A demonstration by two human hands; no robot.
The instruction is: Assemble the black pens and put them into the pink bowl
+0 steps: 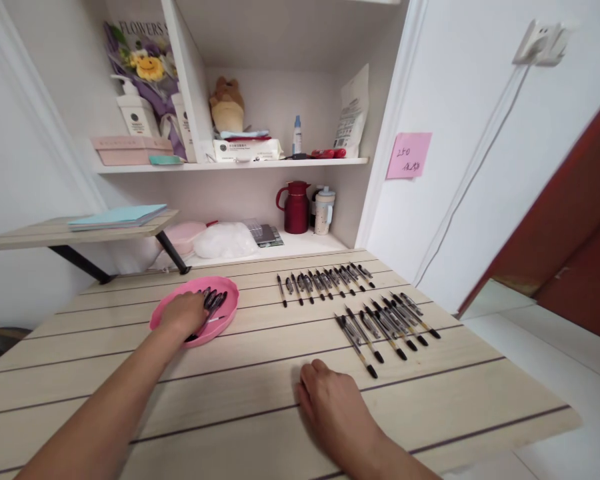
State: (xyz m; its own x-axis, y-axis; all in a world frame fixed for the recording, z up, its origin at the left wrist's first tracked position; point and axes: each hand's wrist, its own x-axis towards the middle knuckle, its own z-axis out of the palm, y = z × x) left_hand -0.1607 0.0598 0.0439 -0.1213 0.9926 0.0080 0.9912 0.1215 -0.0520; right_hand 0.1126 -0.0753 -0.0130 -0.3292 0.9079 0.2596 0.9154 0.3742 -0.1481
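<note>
My left hand [183, 312] reaches into a shallow pink plastic tray [233, 303] on the left of the table. Several black-capped pens [215, 300] lie in it beside my fingers. My fingertips are hidden, so whether they grip a pen does not show. My right hand [336, 407] rests on the tabletop with its fingers curled closed, and nothing sticks out of it. Just beyond it lies a front row of clear-barrelled pens [387, 325], slanting with black caps toward me and loose pieces between them. Farther back is a second row of similar pens [325, 285].
The wooden table [260, 373] has dark grooves and a rounded right corner. A raised shelf [120, 230] with a blue-covered booklet [120, 217] stands at the left. Behind, cabinet shelves hold a red jug [297, 208], a cup [324, 212] and a plastic bag [225, 240].
</note>
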